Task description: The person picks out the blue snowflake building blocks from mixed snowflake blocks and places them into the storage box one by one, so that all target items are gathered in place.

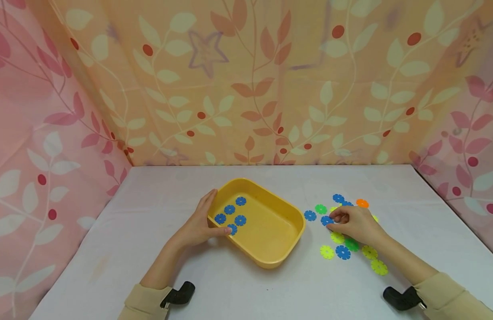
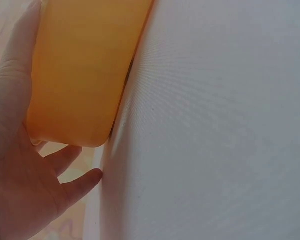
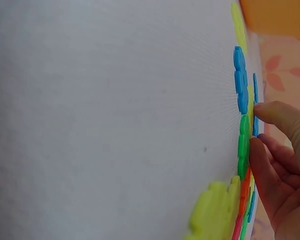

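My left hand (image 1: 196, 226) grips the near-left end of a yellow plastic tray (image 1: 270, 255), thumb over the rim and fingers along the outer wall. Inside the tray, towards that end, lie several blue notched discs (image 1: 240, 220). Beyond the tray's right side, my right hand (image 1: 360, 224) pinches a blue notched disc (image 1: 327, 220) between thumb and fingertips, low at the table. Its curled fingers partly hide the loose discs under them. In the left wrist view, the tray's outer wall (image 2: 80, 75) fills the space beside the thumb.
Scattered around my right hand are yellow-green discs (image 1: 326, 252), green discs (image 1: 320, 209), an orange disc (image 1: 362, 203) and more blue discs (image 1: 343, 252). All lie on a white-covered table (image 1: 170, 191). Patterned curtains (image 1: 254, 89) hang behind the table and at both sides.
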Tool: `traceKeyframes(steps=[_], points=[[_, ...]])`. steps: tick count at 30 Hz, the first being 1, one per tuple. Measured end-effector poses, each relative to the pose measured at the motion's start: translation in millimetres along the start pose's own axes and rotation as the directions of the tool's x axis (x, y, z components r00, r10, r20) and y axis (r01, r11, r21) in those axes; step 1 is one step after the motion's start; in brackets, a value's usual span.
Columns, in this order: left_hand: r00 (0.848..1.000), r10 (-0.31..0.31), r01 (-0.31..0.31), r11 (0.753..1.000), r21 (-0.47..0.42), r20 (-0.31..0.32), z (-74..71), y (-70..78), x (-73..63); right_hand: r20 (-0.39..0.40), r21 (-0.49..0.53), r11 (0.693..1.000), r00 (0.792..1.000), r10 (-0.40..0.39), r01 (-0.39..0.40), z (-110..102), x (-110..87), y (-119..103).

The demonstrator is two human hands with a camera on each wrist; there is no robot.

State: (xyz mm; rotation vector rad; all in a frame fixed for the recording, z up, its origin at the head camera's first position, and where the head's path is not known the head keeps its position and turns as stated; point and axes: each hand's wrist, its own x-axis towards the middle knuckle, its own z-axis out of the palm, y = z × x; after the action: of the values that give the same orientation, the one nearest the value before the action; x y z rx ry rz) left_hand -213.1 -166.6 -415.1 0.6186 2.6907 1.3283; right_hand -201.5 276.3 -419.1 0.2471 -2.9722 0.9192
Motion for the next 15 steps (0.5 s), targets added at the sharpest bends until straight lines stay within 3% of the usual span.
traceKeyframes(steps=[15], points=[[1.0, 0.013, -0.013, 1.0, 0.008, -0.004, 0.3, -2.2, 0.5, -0.016, 0.023, 0.999, 0.999, 0.036, -0.036, -1.3, -1.6, 0.2]])
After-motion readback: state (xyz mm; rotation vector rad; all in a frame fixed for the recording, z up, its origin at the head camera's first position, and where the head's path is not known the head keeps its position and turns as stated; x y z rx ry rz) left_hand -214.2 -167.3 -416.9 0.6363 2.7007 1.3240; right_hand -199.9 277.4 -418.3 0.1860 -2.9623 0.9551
